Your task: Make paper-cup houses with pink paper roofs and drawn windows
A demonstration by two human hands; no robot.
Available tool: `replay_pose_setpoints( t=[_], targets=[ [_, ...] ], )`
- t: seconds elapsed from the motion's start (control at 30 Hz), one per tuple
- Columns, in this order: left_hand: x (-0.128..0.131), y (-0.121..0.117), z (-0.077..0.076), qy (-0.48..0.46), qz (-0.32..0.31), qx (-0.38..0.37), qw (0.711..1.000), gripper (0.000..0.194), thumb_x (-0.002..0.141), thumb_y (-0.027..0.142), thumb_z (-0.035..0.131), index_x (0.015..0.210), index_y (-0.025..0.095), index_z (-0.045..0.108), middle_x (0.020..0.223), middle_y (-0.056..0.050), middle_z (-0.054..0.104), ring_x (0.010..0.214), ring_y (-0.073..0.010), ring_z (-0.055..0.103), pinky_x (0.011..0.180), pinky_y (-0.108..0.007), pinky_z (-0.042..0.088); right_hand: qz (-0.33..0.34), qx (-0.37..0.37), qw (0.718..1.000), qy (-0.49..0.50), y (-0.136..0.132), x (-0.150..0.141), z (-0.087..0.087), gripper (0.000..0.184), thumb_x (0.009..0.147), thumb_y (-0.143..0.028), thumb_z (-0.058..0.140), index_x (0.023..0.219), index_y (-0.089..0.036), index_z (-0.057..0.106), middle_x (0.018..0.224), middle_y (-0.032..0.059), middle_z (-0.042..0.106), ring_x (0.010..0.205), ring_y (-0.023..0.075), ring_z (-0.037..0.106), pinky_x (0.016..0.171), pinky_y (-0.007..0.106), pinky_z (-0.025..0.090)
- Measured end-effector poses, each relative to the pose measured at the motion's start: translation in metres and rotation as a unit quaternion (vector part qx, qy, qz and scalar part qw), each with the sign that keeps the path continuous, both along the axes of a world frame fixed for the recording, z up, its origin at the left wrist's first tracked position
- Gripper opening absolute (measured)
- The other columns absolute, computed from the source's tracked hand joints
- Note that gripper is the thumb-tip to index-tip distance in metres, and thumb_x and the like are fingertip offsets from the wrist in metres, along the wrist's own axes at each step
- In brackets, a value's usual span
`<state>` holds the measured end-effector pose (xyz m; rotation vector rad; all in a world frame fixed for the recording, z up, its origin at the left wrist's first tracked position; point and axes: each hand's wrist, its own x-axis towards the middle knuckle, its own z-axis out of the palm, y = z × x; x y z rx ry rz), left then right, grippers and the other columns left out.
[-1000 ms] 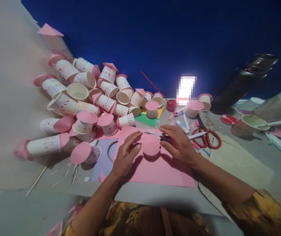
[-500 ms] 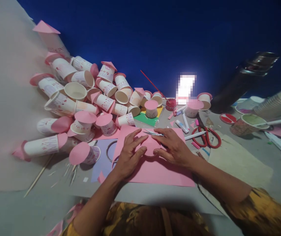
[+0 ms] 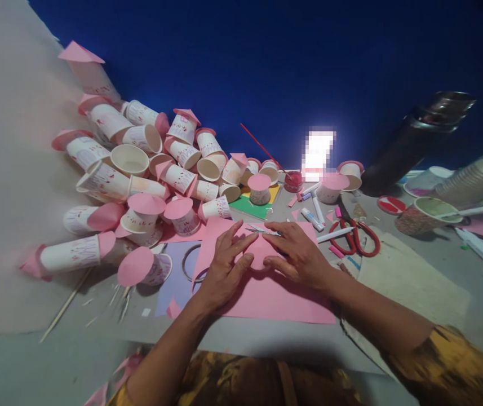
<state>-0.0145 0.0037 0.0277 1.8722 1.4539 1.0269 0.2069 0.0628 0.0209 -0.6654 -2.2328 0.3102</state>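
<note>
A small pink paper circle (image 3: 260, 255) lies between my hands, low over a larger pink paper sheet (image 3: 283, 301). My left hand (image 3: 228, 262) has thumb and forefinger on the circle's left edge, other fingers stretched out. My right hand (image 3: 294, 251) grips the opposite edge with thumb and fingers. Thin metal scissor blades (image 3: 258, 230) show just beyond the right fingers, pointing left; their handles are hidden behind that hand. Beneath the pink sheet's left side are a roll of tape (image 3: 188, 262) and a lilac sheet (image 3: 173, 282).
Decorated paper cups with pink tops (image 3: 142, 217) are heaped at left. Red-handled scissors (image 3: 362, 239), a white pen (image 3: 335, 234) and a glue stick (image 3: 312, 219) lie right of my hands. Farther right stand a patterned cup (image 3: 421, 217) and a dark flask (image 3: 419, 135).
My left forefinger and thumb have shifted slightly right across the pink paper circle. The right hand stays almost still, and the view has moved a little.
</note>
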Motion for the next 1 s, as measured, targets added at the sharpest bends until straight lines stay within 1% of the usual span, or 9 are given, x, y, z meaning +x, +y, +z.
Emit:
replay_pose_setpoints(
  t=[0.2,0.37,0.47,0.53,0.63,0.73,0.8,0.93,1.0],
  targets=[
    [-0.003,0.0,0.005,-0.01,-0.001,-0.018,1.0,0.041,0.101,0.043,0.057,0.141,0.039,0.062,0.167,-0.005,0.036,0.153,-0.0289,0.032,0.125,-0.057,0.03,0.004,0.001,1.0,0.018,-0.002,-0.002,0.004,0.052,0.097,-0.029,0.065,0.147,-0.028,0.05,0.139,0.0169,0.062,0.123,0.0341,0.061,0.098,0.059,0.055],
    [-0.003,0.001,0.007,-0.028,0.0,-0.041,0.999,0.039,0.101,0.044,0.057,0.138,0.04,0.066,0.167,-0.005,0.036,0.152,-0.0307,0.034,0.123,-0.058,0.033,0.0,0.003,1.0,0.016,-0.003,-0.004,0.003,0.051,0.095,-0.027,0.066,0.145,-0.028,0.053,0.137,0.0169,0.064,0.121,0.0332,0.062,0.098,0.058,0.055],
    [-0.005,0.001,0.006,-0.036,0.004,-0.043,0.998,0.039,0.099,0.044,0.06,0.137,0.039,0.067,0.166,-0.006,0.038,0.153,-0.0325,0.034,0.123,-0.06,0.032,-0.006,-0.001,1.0,0.017,-0.002,-0.003,0.0,0.05,0.095,-0.028,0.067,0.144,-0.027,0.055,0.139,0.0173,0.063,0.124,0.0329,0.062,0.1,0.057,0.055],
    [-0.007,0.0,0.004,-0.058,0.001,-0.057,0.997,0.048,0.099,0.043,0.06,0.147,0.038,0.057,0.166,-0.008,0.038,0.151,-0.0326,0.037,0.123,-0.06,0.033,-0.009,-0.021,0.999,0.029,0.0,0.001,0.0,0.053,0.095,-0.032,0.068,0.146,-0.026,0.054,0.139,0.0178,0.063,0.125,0.033,0.062,0.101,0.057,0.054],
    [-0.008,-0.004,0.005,-0.084,-0.013,-0.092,0.992,0.079,0.091,0.04,0.072,0.16,0.036,0.035,0.166,-0.012,0.036,0.149,-0.0333,0.042,0.122,-0.058,0.034,-0.045,-0.076,0.994,0.068,0.004,0.011,0.006,0.053,0.096,-0.037,0.066,0.146,-0.026,0.052,0.137,0.0163,0.065,0.123,0.0321,0.063,0.099,0.054,0.056],
    [-0.002,-0.007,0.009,-0.049,-0.009,-0.112,0.992,0.103,0.073,0.029,0.086,0.161,0.031,0.032,0.165,-0.015,0.035,0.152,-0.0361,0.035,0.125,-0.057,0.028,-0.1,-0.107,0.985,0.094,0.01,0.019,0.011,0.039,0.099,-0.036,0.062,0.136,-0.025,0.059,0.131,0.0146,0.067,0.118,0.0304,0.065,0.096,0.051,0.058],
    [0.006,-0.006,0.014,-0.048,0.011,-0.122,0.991,0.105,0.07,0.025,0.085,0.16,0.026,0.032,0.164,-0.016,0.036,0.154,-0.0359,0.032,0.126,-0.056,0.026,-0.118,-0.115,0.982,0.096,0.014,0.023,0.011,0.034,0.098,-0.035,0.062,0.131,-0.024,0.063,0.128,0.0139,0.069,0.117,0.0301,0.066,0.096,0.051,0.058],
    [0.018,-0.003,0.017,-0.126,0.035,-0.15,0.98,0.099,0.074,0.03,0.082,0.159,0.024,0.031,0.162,-0.015,0.041,0.151,-0.0309,0.039,0.124,-0.047,0.032,-0.125,-0.119,0.981,0.087,0.021,0.025,0.006,0.03,0.096,-0.031,0.064,0.125,-0.023,0.066,0.124,0.0132,0.071,0.115,0.0304,0.067,0.097,0.052,0.057],
    [0.019,-0.001,0.015,-0.158,0.033,-0.146,0.976,0.096,0.075,0.025,0.079,0.158,0.025,0.031,0.159,-0.014,0.046,0.149,-0.0283,0.042,0.123,-0.044,0.033,-0.119,-0.123,0.982,0.079,0.022,0.025,0.004,0.028,0.096,-0.03,0.064,0.123,-0.023,0.066,0.121,0.0131,0.072,0.113,0.0304,0.068,0.097,0.052,0.057]
  ],
)
